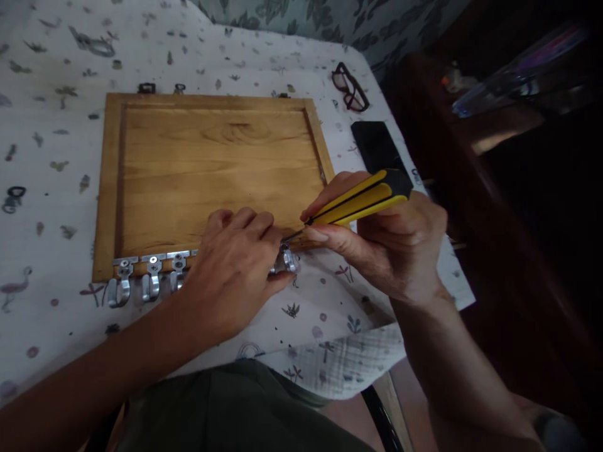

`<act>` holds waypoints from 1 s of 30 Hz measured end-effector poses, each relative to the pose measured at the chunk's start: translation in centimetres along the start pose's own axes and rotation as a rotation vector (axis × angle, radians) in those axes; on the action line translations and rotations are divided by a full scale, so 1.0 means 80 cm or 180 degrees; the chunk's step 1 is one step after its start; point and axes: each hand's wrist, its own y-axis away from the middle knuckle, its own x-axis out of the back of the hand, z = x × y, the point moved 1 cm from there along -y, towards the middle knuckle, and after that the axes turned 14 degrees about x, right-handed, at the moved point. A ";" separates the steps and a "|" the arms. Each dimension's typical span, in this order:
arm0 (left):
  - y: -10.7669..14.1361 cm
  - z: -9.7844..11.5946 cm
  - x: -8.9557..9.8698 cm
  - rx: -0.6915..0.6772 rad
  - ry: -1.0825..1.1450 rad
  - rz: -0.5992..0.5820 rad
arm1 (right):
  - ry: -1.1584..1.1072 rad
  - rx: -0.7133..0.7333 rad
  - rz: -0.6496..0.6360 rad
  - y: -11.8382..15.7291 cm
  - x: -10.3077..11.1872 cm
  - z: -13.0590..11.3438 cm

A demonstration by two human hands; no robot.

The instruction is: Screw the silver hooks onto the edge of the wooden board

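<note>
A wooden board (217, 169) with a raised frame lies flat on the cloth. Along its near edge runs a row of several metal hooks (153, 279), each with a screw hole. My left hand (230, 270) grips the board's near edge around the rightmost hook (287, 258), covering part of the row. My right hand (391, 251) is shut on a yellow-and-black screwdriver (362, 201). Its thin shaft slants down to the rightmost hook, and the tip is hidden by my left hand.
A leaf-and-bird print tablecloth (56, 251) lies under the board. Red-framed glasses (351, 88) and a black phone (377, 147) lie beyond it. Small metal hangers (146, 88) sit at the board's far edge. Dark wooden furniture (471, 188) stands to the right.
</note>
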 end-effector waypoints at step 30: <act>-0.001 -0.002 -0.007 0.0013 0.0124 0.0165 | 0.0177 0.0118 0.0922 0.029 -0.004 -0.009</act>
